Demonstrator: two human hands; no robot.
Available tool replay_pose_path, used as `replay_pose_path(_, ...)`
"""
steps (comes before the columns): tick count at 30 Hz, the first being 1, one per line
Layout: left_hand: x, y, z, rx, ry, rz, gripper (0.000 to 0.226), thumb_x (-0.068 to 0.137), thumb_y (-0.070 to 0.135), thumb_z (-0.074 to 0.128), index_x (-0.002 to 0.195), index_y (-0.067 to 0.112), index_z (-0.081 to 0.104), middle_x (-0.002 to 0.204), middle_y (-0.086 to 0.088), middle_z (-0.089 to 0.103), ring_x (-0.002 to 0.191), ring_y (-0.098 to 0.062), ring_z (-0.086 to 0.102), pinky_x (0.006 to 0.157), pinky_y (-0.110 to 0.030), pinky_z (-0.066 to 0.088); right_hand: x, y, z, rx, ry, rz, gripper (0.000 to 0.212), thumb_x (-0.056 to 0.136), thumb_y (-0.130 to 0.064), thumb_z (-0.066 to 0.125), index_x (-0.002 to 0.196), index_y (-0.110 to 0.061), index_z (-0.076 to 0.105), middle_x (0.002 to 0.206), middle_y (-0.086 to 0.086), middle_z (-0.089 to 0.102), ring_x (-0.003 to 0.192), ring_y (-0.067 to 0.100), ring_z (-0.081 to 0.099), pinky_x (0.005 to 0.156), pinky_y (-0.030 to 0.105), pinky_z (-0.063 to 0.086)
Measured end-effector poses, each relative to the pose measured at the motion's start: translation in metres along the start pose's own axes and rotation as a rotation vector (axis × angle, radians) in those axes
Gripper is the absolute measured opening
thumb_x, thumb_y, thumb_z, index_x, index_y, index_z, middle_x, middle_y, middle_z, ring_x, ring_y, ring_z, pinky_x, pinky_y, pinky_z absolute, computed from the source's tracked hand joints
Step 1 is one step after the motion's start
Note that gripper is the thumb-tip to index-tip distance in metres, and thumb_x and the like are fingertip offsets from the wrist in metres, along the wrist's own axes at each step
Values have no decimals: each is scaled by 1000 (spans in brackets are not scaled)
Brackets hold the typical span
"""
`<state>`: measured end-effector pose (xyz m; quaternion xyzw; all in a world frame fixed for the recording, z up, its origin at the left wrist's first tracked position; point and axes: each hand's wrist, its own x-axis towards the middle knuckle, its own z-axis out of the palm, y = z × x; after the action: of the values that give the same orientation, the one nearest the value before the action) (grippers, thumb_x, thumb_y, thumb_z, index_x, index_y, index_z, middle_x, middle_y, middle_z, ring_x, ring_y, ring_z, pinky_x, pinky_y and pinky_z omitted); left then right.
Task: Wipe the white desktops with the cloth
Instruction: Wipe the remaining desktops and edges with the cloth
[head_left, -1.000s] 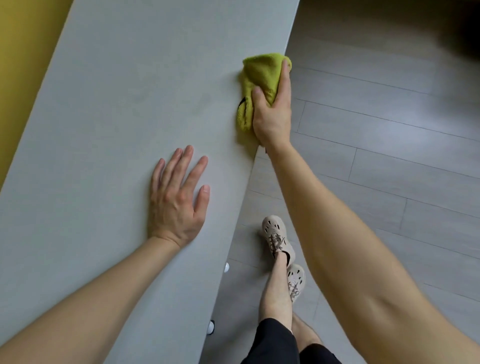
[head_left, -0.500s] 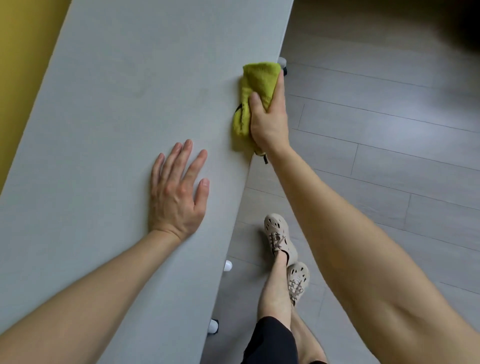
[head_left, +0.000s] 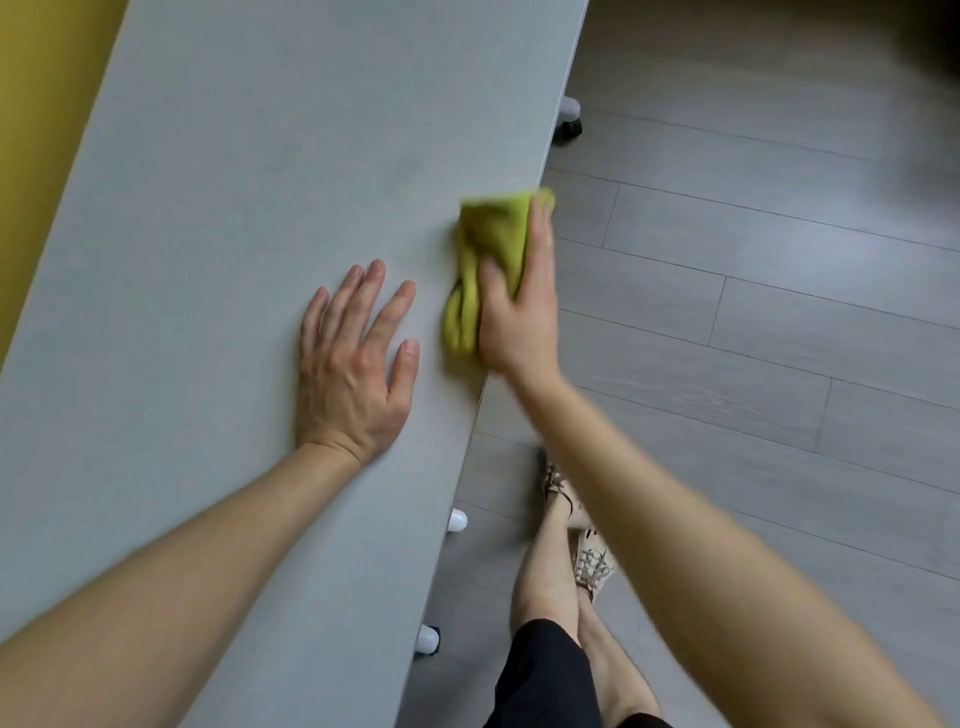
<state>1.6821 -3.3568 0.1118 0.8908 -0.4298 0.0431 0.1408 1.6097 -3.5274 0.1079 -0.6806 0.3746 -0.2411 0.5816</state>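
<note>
The white desktop (head_left: 234, 218) runs from the lower left to the top of the view. A yellow-green cloth (head_left: 485, 254) lies bunched on its right edge. My right hand (head_left: 519, 312) grips the cloth, thumb on top of it and fingers over the desk's edge, and looks blurred from motion. My left hand (head_left: 353, 364) rests flat on the desktop just left of the cloth, fingers spread and straight.
A yellow wall (head_left: 36, 130) borders the desk on the left. Grey plank floor (head_left: 753, 312) lies to the right. Desk feet and castors (head_left: 569, 117) show under the edge. My legs and beige shoes (head_left: 587, 561) stand close to the desk.
My right hand has slid the cloth along the desk's right edge toward me, ending beside my left hand. The left hand has stayed flat in place.
</note>
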Motion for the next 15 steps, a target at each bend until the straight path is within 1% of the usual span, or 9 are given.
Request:
replay_pose_path(2,1,1,-1,-6,1,2,55,107,34,50,161,22,52,174,-7,38,163,-26,33,132,-57,22,66,-6,-4,-18,81,-5,74,103,-19,56,171,-16,26,179,6,21,164,17,21,113,-1,12)
replay_pose_path(4,1,1,0,-4,6,-5,55,107,34,50,161,23,52,174,-7,38,163,-25,33,132,-56,22,92,-5,-5,-21,92,-19,73,105,-20,55,171,-19,25,180,4,21,164,17,23,108,-1,14)
replay_pose_path(5,1,0,0,-4,8,-6,55,107,34,49,161,23,52,174,-7,38,163,-25,33,132,-56,22,86,-5,-4,-12,97,-22,72,105,-20,54,171,-19,25,179,3,22,163,17,24,107,-2,15)
replay_pose_path(6,1,0,0,-5,10,-5,55,107,34,49,161,23,52,174,-7,38,163,-25,33,132,-56,22,68,-4,-2,3,103,-26,72,105,-19,54,171,-19,26,179,3,23,163,16,24,108,-4,15)
replay_pose_path(7,1,0,0,-5,12,-2,55,107,35,49,161,22,52,174,-7,38,163,-26,33,132,-57,22,37,-3,0,31,105,-34,71,105,-17,54,171,-17,27,179,3,23,164,16,23,113,-1,15)
replay_pose_path(9,1,-1,1,-1,13,14,55,108,36,48,161,22,52,174,-8,39,163,-26,34,131,-58,23,-50,4,5,76,60,-28,70,106,-9,56,170,-11,27,180,5,19,166,14,18,129,16,15)
replay_pose_path(11,1,-4,2,8,12,27,55,109,37,46,161,21,52,174,-8,38,163,-27,34,131,-59,24,-140,6,4,98,-34,-15,73,106,1,58,170,-9,24,181,3,14,167,15,13,134,29,16)
replay_pose_path(13,2,-5,2,12,9,24,55,109,37,45,161,22,52,174,-8,38,163,-27,34,131,-59,24,-185,5,-1,86,-108,5,76,104,3,60,170,-10,23,181,2,11,167,16,12,134,29,16)
replay_pose_path(15,2,-5,3,10,12,28,54,109,37,45,161,22,52,174,-8,39,162,-27,34,130,-59,25,-167,8,-2,45,-120,-12,76,104,-3,61,170,-8,24,181,5,12,167,15,11,132,24,15)
